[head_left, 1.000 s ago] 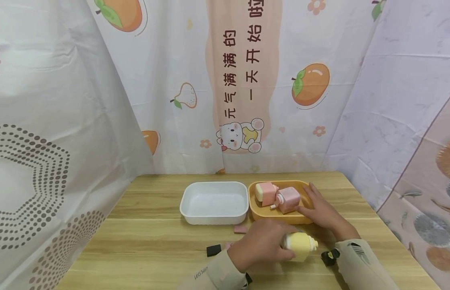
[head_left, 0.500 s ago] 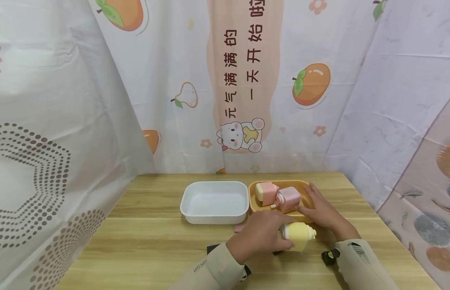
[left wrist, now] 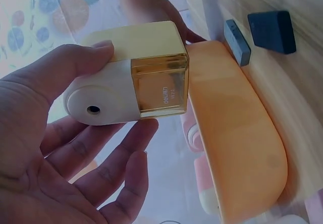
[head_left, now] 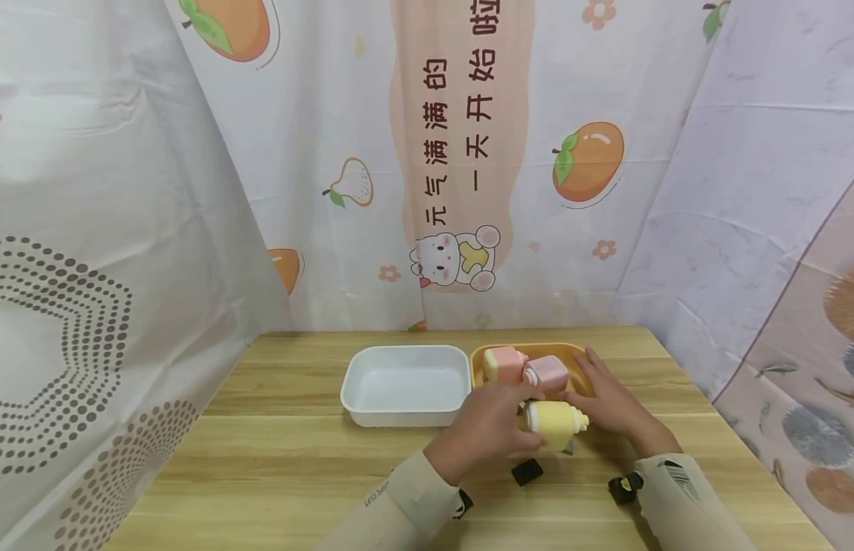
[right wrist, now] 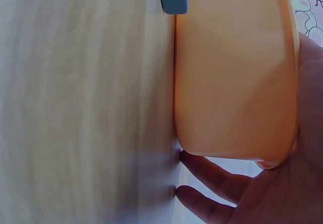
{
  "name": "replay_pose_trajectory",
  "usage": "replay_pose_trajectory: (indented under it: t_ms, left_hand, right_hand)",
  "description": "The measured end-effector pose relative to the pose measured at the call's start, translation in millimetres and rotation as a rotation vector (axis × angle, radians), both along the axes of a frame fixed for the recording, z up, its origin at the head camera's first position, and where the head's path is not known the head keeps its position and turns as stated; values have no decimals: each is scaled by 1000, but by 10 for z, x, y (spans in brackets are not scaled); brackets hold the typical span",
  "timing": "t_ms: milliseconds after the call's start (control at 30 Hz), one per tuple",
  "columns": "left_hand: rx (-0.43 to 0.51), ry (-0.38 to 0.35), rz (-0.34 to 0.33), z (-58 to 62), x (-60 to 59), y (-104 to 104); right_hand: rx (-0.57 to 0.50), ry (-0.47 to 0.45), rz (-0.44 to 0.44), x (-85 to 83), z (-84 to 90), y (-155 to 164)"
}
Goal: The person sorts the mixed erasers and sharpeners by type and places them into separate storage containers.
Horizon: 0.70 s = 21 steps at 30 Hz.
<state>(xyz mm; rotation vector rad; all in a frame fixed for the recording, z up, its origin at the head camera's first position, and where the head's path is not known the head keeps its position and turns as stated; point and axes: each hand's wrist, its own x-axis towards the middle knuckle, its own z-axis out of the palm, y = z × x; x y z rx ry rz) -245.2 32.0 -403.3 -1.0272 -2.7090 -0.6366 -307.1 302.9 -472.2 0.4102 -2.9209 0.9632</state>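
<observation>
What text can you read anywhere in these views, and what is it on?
"元气满满的" and "一天开始啦": vertical on the backdrop curtain; the last character is cut by the top edge.
"Leci Sou...": on the left sleeve, small, uncertain.
Embossed print on the yellow sharpener held by the left hand: too blurred to read.

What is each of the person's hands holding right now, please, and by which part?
The left hand grips the yellow sharpener by its cream rounded end, thumb above, fingers below. The right hand holds nothing; it rests against the orange tray's side.
</observation>
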Motion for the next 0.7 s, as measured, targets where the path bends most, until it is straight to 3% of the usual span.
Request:
replay_pose_trajectory:
  t_ms: [200,467,700]
  left_hand:
    - [56,2,26,27,-66,-22]
    - [142,-95,88,62,-137,-49]
    - [197,-132,125,56,-198,-66]
  right_hand:
    - [-1,39,8,-21,-29,11]
    - [-6,57,-2,-30,-38,10]
    - [-2,44,3,-30,-40,8]
